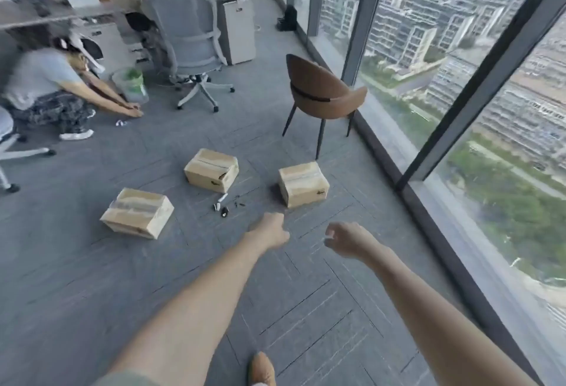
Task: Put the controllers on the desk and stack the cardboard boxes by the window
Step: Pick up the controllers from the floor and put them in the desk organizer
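Note:
Three taped cardboard boxes lie apart on the grey carpet: one at the left [136, 212], one in the middle [211, 169], one at the right [303, 183] nearer the window [459, 79]. Small dark and white objects [222, 205], too small to identify, lie scattered between the boxes. My left hand [269, 229] and my right hand [349, 240] are both stretched forward above the floor, short of the boxes. Their fingers are loosely curled and hold nothing that I can see. The desk [46, 18] runs along the far left, crowded with items.
A brown chair [321, 94] stands by the glass behind the right box. A grey office chair [190, 39] and drawer units sit at the desk. A person [46, 88] crouches on the floor at the left. My foot [260, 368] shows at the bottom edge.

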A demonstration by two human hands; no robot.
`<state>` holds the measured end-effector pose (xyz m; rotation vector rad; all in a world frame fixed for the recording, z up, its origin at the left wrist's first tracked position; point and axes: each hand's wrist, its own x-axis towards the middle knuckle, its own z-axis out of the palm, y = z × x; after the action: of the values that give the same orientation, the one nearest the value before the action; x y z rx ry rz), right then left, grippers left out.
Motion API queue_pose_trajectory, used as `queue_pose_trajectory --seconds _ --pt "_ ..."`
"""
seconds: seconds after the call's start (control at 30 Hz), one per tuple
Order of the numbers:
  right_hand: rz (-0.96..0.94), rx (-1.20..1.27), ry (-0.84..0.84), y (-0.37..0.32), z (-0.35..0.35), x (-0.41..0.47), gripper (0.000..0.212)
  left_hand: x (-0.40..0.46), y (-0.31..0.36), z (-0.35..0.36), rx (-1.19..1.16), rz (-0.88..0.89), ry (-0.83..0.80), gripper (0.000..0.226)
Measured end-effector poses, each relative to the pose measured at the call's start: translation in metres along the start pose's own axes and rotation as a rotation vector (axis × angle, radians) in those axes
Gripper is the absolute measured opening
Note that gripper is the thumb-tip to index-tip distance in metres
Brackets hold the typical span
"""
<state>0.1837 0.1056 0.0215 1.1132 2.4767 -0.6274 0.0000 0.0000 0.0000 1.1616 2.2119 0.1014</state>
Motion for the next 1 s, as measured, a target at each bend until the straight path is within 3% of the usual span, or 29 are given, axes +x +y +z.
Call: queue_pose_trajectory --seconds 0.37,0.7,1.0 --pt "-0.146 -0.054 -0.154 -0.082 -0.044 0.224 0.031 0.138 -0.118 -0.068 -0.118 -0.253 -0.01 0.037" --pt "-0.292 -0.058 -0.274 -0.119 -0.117 0.466 0.022 0.288 -0.15 -0.151 -0.227 -0.502 0.017 0.031" --pt "-0.356 -0.077 -0.396 -0.175 -0.142 0.607 0.03 0.384 -0.188 -0.192 -0.362 -0.621 0.013 0.038"
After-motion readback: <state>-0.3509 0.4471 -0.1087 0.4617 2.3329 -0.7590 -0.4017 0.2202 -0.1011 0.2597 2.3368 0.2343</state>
